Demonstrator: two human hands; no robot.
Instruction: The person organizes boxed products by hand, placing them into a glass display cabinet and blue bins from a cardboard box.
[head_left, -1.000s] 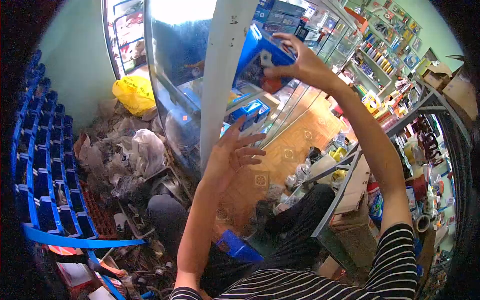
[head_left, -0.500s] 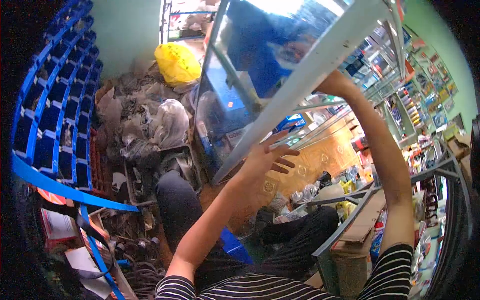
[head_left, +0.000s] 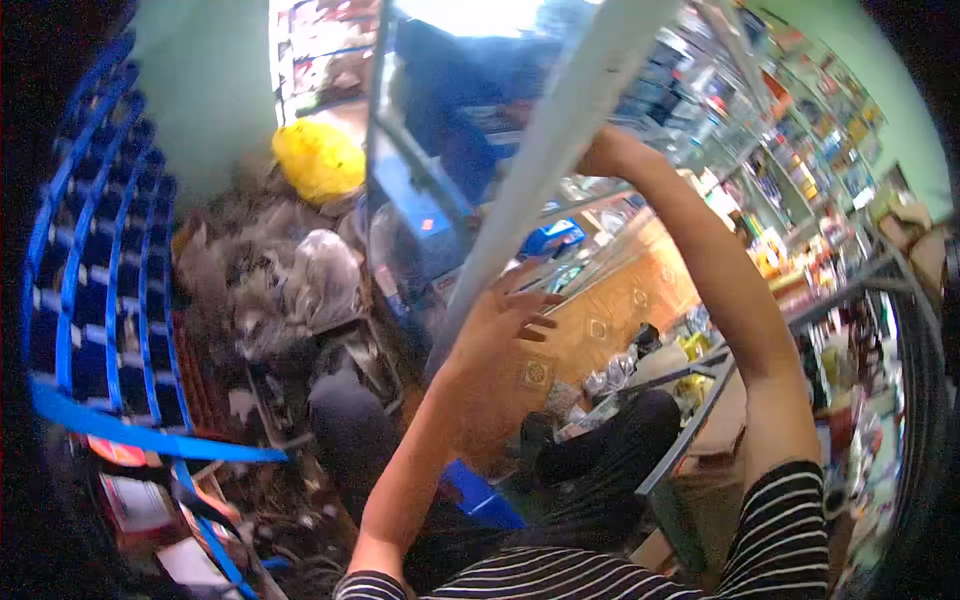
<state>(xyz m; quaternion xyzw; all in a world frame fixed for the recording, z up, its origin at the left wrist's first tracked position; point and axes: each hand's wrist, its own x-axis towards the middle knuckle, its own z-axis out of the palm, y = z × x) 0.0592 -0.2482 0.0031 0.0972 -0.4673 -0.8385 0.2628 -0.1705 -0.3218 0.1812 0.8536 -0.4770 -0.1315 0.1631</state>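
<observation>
Head cam: your left hand is spread by the glass cabinet holding blue boxes; right hand grip hidden, can't tell.

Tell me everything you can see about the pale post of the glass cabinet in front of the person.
The pale post is a flat, whitish bar that looks like painted metal. It runs at a slant from the top of the picture down toward the left hand. It frames the glass cabinet, with glass panes on both sides. The left hand's spread fingers are at its lower end; whether they touch it is unclear. The right hand reaches behind it, partly hidden. The picture is blurred, so marks on the surface cannot be made out.
</observation>
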